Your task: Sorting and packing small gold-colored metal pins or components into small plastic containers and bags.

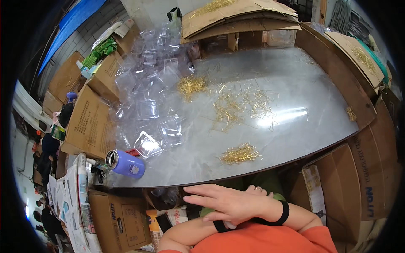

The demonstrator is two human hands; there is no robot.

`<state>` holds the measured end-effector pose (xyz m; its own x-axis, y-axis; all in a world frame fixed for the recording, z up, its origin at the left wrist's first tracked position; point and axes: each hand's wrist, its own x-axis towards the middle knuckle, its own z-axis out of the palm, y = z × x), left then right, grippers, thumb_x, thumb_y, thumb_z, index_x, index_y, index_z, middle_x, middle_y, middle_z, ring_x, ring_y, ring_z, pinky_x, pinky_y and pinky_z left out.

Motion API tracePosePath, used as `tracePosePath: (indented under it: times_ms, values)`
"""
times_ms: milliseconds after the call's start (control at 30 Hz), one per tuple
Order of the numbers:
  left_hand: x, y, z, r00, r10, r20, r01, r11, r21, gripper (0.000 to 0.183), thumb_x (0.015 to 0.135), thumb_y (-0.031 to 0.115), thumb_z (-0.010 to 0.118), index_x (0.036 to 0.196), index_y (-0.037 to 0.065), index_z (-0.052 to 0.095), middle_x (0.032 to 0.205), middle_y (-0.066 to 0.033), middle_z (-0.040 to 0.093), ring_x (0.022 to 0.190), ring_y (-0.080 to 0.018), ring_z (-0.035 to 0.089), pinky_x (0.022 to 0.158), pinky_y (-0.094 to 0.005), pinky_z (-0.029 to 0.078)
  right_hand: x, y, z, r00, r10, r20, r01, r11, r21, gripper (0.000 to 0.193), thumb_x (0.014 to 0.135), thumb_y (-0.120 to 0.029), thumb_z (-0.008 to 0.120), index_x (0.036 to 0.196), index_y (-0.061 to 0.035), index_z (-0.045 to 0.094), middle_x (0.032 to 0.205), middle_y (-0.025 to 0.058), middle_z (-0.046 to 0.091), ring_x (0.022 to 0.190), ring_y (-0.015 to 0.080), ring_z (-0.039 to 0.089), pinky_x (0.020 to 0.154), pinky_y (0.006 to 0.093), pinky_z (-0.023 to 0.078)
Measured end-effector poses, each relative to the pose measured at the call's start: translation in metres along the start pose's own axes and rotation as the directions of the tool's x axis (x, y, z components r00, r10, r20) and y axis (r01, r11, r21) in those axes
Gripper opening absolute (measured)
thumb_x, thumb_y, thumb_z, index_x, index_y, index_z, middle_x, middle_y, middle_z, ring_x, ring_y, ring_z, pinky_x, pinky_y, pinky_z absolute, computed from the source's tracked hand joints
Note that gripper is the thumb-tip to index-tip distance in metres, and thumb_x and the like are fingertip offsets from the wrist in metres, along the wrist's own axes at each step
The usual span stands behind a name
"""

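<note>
My forearms are crossed in front of my orange shirt at the table's near edge. My right hand reaches leftward over my left forearm, its fingers stretched out and holding nothing. Behind it, my left hand, with a ring on it, shows only in part, its fingers resting loosely over green cloth. A black band circles each wrist. Nearest to the hands on the table lies a small pile of gold wire pieces. Farther back are a loose scatter of gold wires and a denser heap of them.
Many clear plastic containers cover the left of the grey table. A purple bottle without a lid stands tilted at the near left. Cardboard boxes line the left side. Cardboard walls edge the right, and cardboard sheets the back.
</note>
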<state>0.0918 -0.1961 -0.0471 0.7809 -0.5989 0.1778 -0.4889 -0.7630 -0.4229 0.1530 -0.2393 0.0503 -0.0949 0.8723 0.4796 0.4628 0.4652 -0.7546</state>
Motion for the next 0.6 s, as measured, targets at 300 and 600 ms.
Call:
tracePosePath:
  times_ms: [300, 600]
  values:
    - [-0.026, -0.071, -0.073, 0.964, -0.181, 0.194, 0.266, 0.641, -0.720, 0.018, 0.089, 0.023, 0.063, 0.095, 0.007, 0.066, 0.089, -0.0106, 0.069, 0.085, -0.0309, 0.069, 0.077, -0.0440, 0.054, -0.077, 0.012, -0.026, 0.976, 0.158, -0.150, -0.206, 0.895, -0.396, 0.070, 0.095, -0.045, 0.066, 0.149, -0.0049, 0.046, 0.154, 0.0251, 0.041, 0.139, 0.0433, 0.042, 0.116, 0.0564, 0.034]
    - [-0.020, -0.119, -0.035, 0.741, -0.670, 0.051, 0.599, 0.624, -0.503, 0.076, 0.083, 0.035, 0.082, 0.139, -0.005, 0.050, 0.137, -0.0239, 0.053, 0.133, -0.0437, 0.046, 0.112, -0.0533, 0.039, -0.104, 0.015, -0.059, 0.627, 0.104, -0.772, -0.750, 0.348, -0.562, 0.015, 0.081, -0.010, 0.078, 0.095, -0.0110, 0.072, 0.098, 0.0050, 0.065, 0.098, 0.0316, 0.056, 0.090, 0.0446, 0.043]
